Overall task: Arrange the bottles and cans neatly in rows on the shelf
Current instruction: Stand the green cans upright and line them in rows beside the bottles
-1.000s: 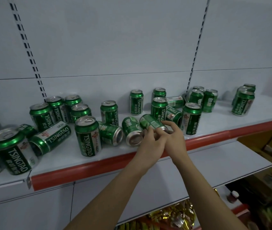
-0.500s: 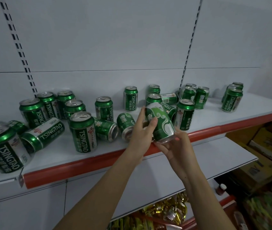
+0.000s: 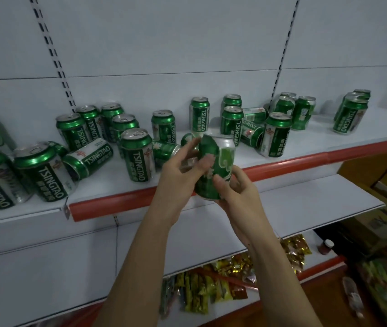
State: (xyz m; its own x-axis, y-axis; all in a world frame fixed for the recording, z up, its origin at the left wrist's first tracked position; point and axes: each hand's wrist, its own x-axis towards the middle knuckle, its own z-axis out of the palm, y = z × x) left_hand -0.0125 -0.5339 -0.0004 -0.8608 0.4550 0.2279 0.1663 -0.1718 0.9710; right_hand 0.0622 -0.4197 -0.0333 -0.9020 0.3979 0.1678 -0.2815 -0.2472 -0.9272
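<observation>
Holding one green can (image 3: 216,166) between them, both hands were raised just in front of the shelf's red edge (image 3: 282,161), the can tilted slightly and lifted clear of the shelf (image 3: 107,185). The right hand (image 3: 237,192) cupped the can from below and the near side, fingers and thumb curled round its lower half. The left hand (image 3: 183,171) touched the can's left side with its fingers spread and only lightly bent; whether it truly gripped was hard to tell, though the thumb lay against the green wall.

Many more green cans stood or lay scattered along the shelf. At near left two upright cans (image 3: 43,171) stood close together, with one lying on its side (image 3: 88,159) just right of them. An upright can (image 3: 138,154) stood left of the hands, and a tipped one (image 3: 164,149) lay behind the left hand. A cluster of upright cans (image 3: 93,126) stood farther back at left. Right of the hands stood another upright can (image 3: 276,134), with a lying can (image 3: 251,133) beside it. A pair (image 3: 351,114) stood at far right.

Below, a lower shelf (image 3: 305,204) was white, and snack packets (image 3: 211,286) lay beneath it
</observation>
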